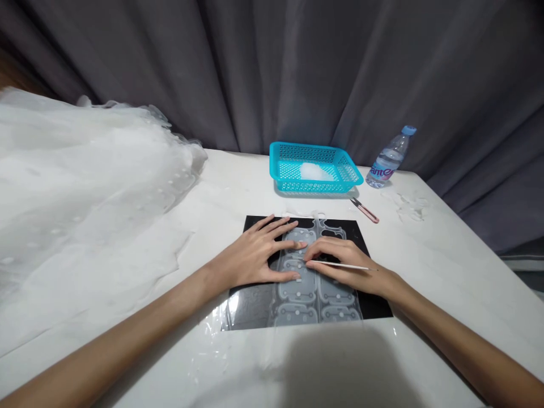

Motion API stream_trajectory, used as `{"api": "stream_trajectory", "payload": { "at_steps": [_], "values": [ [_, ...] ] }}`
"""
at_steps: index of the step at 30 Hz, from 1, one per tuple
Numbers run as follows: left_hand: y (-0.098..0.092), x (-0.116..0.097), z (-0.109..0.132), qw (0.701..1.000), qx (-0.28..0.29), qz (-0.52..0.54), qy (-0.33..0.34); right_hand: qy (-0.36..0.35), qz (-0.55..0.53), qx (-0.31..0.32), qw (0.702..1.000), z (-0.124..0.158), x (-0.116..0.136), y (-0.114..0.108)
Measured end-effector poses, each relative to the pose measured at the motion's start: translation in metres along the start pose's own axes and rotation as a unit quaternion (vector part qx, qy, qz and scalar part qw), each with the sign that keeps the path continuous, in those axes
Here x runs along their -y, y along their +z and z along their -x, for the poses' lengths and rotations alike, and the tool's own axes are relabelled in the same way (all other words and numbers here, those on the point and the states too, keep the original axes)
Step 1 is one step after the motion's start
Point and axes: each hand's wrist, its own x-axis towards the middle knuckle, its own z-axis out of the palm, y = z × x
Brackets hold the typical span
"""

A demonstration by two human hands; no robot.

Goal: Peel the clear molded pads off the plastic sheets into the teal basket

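The right hand pinches a thin stick that points left, and its tip rests on the clear sheet right under the fingers. The left hand lies flat and open just beside it, holding nothing and pressing the sheet down on the black mat. The sheet's shapes are see-through and hard to make out, and the stick's tip is too small to see well.
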Motion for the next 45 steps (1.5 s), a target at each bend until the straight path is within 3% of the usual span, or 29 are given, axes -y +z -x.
{"api": "stream_trajectory", "payload": {
  "at_steps": [7,13,16,22,29,38,45],
  "values": [
    [0.002,0.001,0.000,1.000,-0.005,0.017,-0.003,-0.009,0.027,0.011,1.000,0.000,0.002,0.000],
    [0.001,0.000,-0.001,1.000,0.011,-0.025,-0.002,-0.078,0.101,0.016,0.992,0.003,0.005,0.003],
    [-0.001,-0.001,-0.002,1.000,0.010,-0.022,-0.001,-0.060,0.111,0.030,0.992,0.008,0.008,-0.003],
    [-0.001,0.000,-0.002,1.000,0.012,-0.017,-0.002,0.002,0.012,-0.009,1.000,0.017,0.004,-0.007],
    [-0.003,-0.002,-0.002,0.998,0.024,-0.064,-0.010,-0.075,0.076,-0.026,0.994,0.014,-0.006,0.005],
    [-0.003,-0.003,-0.003,0.995,0.038,-0.092,-0.017,-0.171,0.269,-0.075,0.945,0.006,-0.013,0.018],
    [0.000,0.000,-0.001,0.997,0.046,-0.010,-0.054,-0.162,0.396,-0.065,0.901,0.003,-0.014,0.031]
  ]
}}
